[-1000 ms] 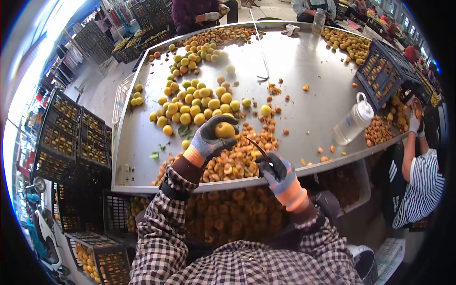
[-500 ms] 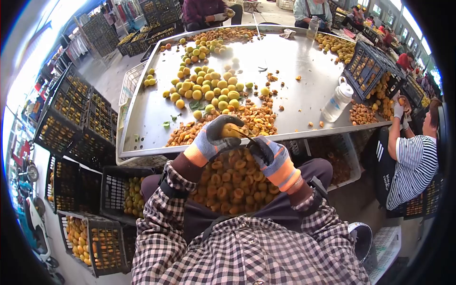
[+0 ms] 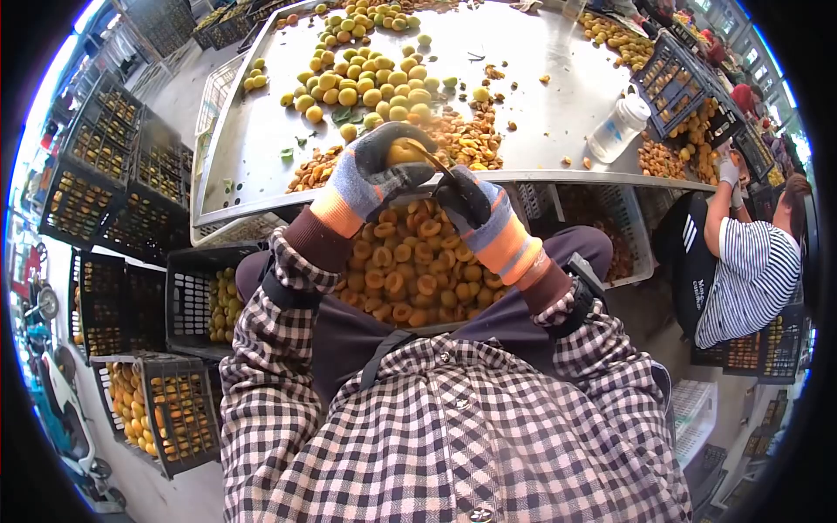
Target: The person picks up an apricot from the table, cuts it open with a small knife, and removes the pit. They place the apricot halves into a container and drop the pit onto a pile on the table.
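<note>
In a grey, black-palmed glove with an orange cuff, my left hand (image 3: 373, 173) is closed around a yellow apricot (image 3: 404, 152). My right hand (image 3: 478, 207), gloved alike, grips a thin, curved knife (image 3: 436, 164) whose blade meets the fruit. Both hands are just past the near table edge, above a container of halved apricots (image 3: 410, 270) between my knees. Beyond them on the metal table (image 3: 549, 105) lie a heap of whole apricots (image 3: 366, 83) and a spread of pits (image 3: 475, 144).
A clear water bottle (image 3: 619, 129) stands toward the table's right, near a tilted dark crate (image 3: 671, 83) spilling apricots. Black crates of fruit (image 3: 157, 410) line my left side. At right sits a person in a striped shirt (image 3: 751, 275). A white crate (image 3: 693, 418) stands on the floor behind.
The head view has tipped downward, so the table sits higher in the picture. Both hands keep their grip, the left on the apricot and the right on the knife.
</note>
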{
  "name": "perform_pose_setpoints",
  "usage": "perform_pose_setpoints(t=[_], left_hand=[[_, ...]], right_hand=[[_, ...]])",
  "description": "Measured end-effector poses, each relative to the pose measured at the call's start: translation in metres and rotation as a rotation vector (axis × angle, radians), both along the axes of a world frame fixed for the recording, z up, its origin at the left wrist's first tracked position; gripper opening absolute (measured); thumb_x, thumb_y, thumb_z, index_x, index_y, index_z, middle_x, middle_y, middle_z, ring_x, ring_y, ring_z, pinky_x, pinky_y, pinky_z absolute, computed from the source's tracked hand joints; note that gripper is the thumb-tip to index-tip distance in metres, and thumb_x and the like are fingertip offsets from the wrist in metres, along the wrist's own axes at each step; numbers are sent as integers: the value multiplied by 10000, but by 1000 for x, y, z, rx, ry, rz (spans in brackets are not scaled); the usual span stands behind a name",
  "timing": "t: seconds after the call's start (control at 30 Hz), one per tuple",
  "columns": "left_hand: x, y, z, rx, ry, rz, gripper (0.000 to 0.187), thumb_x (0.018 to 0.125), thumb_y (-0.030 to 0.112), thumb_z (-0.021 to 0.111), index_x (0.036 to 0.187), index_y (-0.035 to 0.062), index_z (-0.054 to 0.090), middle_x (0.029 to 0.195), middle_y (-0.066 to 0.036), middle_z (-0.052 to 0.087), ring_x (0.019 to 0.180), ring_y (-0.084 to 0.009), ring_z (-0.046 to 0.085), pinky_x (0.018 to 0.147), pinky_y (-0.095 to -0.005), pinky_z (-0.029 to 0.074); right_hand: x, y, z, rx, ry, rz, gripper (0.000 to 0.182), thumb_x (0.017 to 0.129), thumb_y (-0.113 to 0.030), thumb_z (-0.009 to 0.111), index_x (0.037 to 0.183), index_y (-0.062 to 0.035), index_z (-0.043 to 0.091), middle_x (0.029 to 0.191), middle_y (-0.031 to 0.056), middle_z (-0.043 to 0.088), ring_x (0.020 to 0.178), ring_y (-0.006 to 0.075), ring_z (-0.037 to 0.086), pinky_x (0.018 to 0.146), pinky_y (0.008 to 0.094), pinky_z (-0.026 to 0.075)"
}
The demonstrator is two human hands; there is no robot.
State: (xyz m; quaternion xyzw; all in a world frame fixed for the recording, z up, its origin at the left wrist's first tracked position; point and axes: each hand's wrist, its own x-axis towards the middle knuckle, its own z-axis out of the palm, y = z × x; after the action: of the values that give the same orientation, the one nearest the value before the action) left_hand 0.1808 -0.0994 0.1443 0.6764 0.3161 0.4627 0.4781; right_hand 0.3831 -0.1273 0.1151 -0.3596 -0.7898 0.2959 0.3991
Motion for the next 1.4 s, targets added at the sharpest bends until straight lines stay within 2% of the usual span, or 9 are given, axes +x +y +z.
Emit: perform_pose_setpoints(t=[0.07,0.5,0.6,0.73,0.87,0.97,1.03,1.27,1.4], left_hand=[[-2,2,-6,1,6,21,348,787,112,747,1081,35,579,1030,-44,618,965,-120,590,861,-264,497],[9,-7,-6,-62,-153,-148,467,781,162,760,1173,11,554,1045,-54,610,947,-124,581,865,-272,476],[4,-7,-1,231,171,-47,497,749,133,785,1173,20,550,1063,-54,602,980,-123,567,865,-275,465],[11,-17,19,99,-46,-21,485,755,146,772,1166,4,559,1091,-72,610,1026,-154,568,909,-298,465],[29,-16,11,-1,-306,19,456,854,289,653,1180,-13,551,1078,-94,625,1008,-171,586,900,-289,449],[42,-21,-8,-247,-613,-8,412,852,253,672,1166,5,573,1044,-65,635,956,-135,593,862,-264,459],[36,-18,-17,-276,-539,-78,399,845,199,686,1168,3,559,1061,-68,631,978,-142,591,874,-278,467],[17,-18,-19,-139,-186,-115,475,751,97,774,1163,-4,561,1083,-67,627,974,-138,602,872,-275,485],[53,-37,-21,-319,-610,-2,449,865,267,660,1192,-16,539,992,-80,633,849,-148,613,781,-258,490]], right_hand=[[-7,1,-10,-31,147,21,193,827,-12,596,1006,-29,528,815,157,619,760,346,613,646,362,481],[9,-17,-4,-72,8,-22,282,812,-46,609,1087,-39,545,845,166,640,802,359,630,668,385,502],[14,-14,2,-54,70,31,267,813,-42,612,1074,-37,557,843,168,640,793,357,631,671,385,503],[18,-14,33,-29,-115,44,321,809,-30,619,1115,-1,523,892,180,623,817,362,619,666,386,491],[-1,-10,15,142,45,17,374,815,-33,616,1164,-2,485,895,194,612,812,390,604,660,407,483],[-9,-7,11,84,145,-97,299,841,6,570,1139,0,546,959,173,636,871,323,636,740,346,493],[-3,-4,-8,149,122,-39,364,822,-43,609,1165,-15,489,873,208,610,798,409,594,656,427,479],[7,-16,-1,-64,37,18,263,833,-53,611,1085,-24,540,884,192,620,845,383,607,679,398,491],[-9,-17,-10,69,161,-109,338,849,-73,598,1173,-30,509,912,201,625,875,399,605,700,403,496]])
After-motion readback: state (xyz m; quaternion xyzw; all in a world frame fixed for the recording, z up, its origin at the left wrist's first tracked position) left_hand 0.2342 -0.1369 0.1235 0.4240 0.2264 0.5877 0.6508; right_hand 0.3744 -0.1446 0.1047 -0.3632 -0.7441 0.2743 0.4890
